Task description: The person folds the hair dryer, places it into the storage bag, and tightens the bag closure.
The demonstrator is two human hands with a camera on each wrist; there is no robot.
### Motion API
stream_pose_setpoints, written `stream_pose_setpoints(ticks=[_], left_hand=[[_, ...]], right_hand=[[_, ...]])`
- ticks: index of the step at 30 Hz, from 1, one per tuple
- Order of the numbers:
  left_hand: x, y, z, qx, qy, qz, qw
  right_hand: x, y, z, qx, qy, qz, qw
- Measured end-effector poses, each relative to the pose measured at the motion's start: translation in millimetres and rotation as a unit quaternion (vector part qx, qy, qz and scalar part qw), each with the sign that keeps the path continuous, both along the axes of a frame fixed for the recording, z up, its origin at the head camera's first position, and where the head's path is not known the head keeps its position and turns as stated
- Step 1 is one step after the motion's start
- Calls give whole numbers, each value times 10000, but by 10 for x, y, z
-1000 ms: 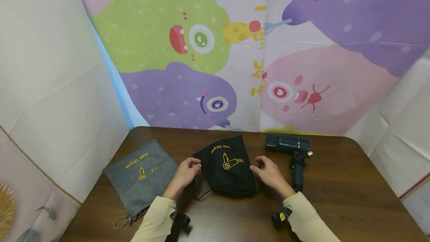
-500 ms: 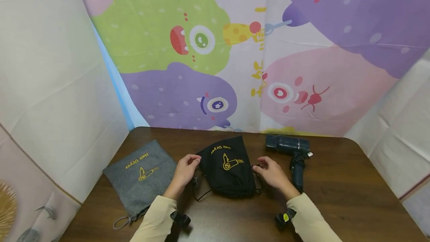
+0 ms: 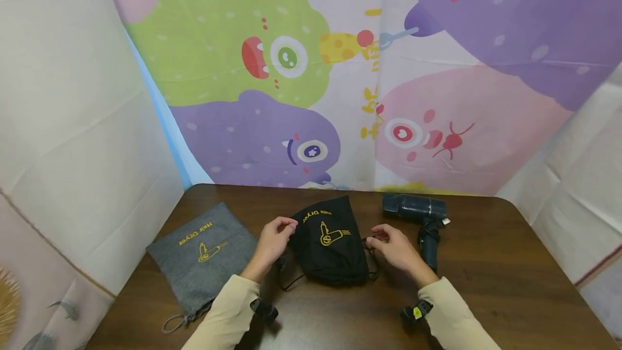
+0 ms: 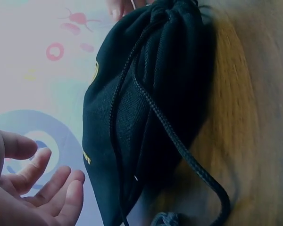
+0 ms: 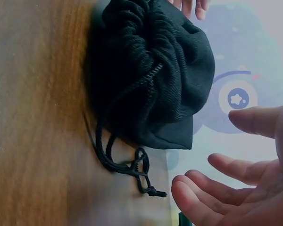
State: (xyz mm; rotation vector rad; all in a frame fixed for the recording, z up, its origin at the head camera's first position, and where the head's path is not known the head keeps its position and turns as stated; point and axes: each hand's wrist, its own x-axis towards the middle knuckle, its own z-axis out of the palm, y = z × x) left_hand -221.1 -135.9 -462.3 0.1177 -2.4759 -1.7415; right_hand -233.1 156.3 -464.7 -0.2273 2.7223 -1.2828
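A black drawstring cloth pouch point(image 3: 331, 247) with a yellow hair-dryer print lies bulging at the middle of the dark brown wooden table point(image 3: 510, 285), its gathered mouth toward the person at 6 o'clock and its closed end at 12 o'clock. The left hand point(image 3: 274, 239) hovers just beside the pouch at its 9 o'clock; the right hand point(image 3: 394, 246) hovers at its 3 o'clock.

Compared with a second ago, both hands have come off the fabric. The left has lifted and drifted toward 12 o'clock, and the wrist views show its fingers point(image 4: 47, 186) loosely spread and holding nothing. The right fingers point(image 5: 226, 188) are likewise relaxed and apart, with a clear gap to the cloth. The black cord point(image 5: 127, 165) now lies slack on the wood, its knotted end at the pouch's 4 o'clock, and a second loop point(image 4: 179, 141) trails over the pouch's side. The mouth of the pouch looks puckered shut, so the pulling of the cords seems finished and the pouch released.

A grey drawstring cloth pouch point(image 3: 204, 255) with the same print lies flat well apart at 9 o'clock. A dark blue plastic hair dryer point(image 3: 420, 220) lies near the right hand at 2 o'clock, handle pointing toward the person.
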Motion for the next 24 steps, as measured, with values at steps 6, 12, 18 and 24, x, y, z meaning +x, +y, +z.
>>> stream_pose_setpoints(ticks=[6, 12, 18, 24], left_hand=[[-92, 42, 67, -19, 136, -140, 9998], [-150, 116, 145, -117, 272, -310, 9991], [-195, 228, 198, -207, 375, -465, 9980], [-258, 338, 242, -258, 416, -654, 9967]], right_hand=[[-30, 26, 76, 173, 139, 127, 9997], [-36, 64, 142, 259, 114, 167, 9995], [2, 112, 187, 305, 94, 153, 9994], [27, 163, 234, 321, 128, 191, 9992]])
